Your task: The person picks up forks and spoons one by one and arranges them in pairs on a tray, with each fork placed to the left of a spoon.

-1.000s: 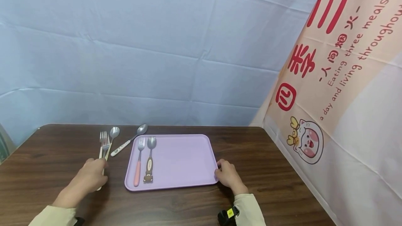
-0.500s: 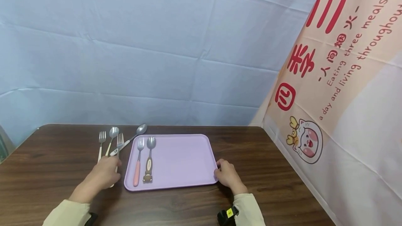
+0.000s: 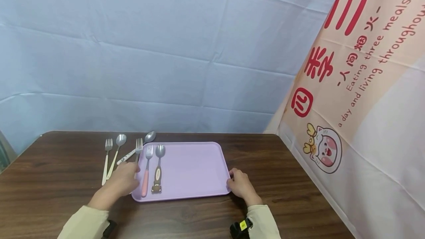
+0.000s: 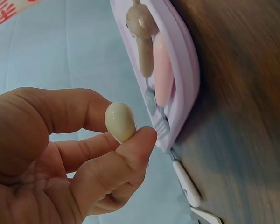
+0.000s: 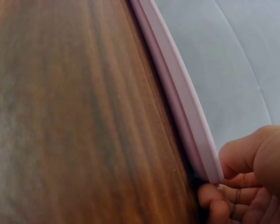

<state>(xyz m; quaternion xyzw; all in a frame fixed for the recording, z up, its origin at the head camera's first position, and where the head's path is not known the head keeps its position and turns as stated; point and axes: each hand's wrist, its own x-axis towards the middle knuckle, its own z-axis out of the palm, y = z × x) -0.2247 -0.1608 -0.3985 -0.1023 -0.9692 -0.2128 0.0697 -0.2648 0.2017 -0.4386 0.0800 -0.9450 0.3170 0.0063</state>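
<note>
My left hand [image 3: 122, 180] pinches a fork [image 3: 138, 146] by its cream handle [image 4: 120, 122], between thumb and fingers. It hangs at the left edge of a lilac tray [image 3: 196, 169], tines pointing away from me. On the tray's left side lie a pink-handled fork [image 3: 145, 183] and a spoon with a brown bear handle [image 3: 157, 174], side by side. At the right edge, my right hand [image 3: 241, 184] grips the tray's rim [image 5: 189, 107], thumb on top and fingers at the underside. Part of the held fork's handle is hidden behind my left hand in the head view.
Left of the tray, another cream-handled fork [image 3: 106, 161] and a cream-handled spoon [image 3: 116, 156] lie on the dark wooden table [image 3: 292, 194]. A white patterned-handle spoon [image 3: 127, 156] slants behind the held fork. Blue cloth [image 3: 166, 65] hangs behind; a printed cloth [image 3: 365, 121] borders the right.
My left hand has carried the fork rightward, away from the other cream-handled cutlery and over to the tray's left edge. My right hand has stayed on the tray's rim.
</note>
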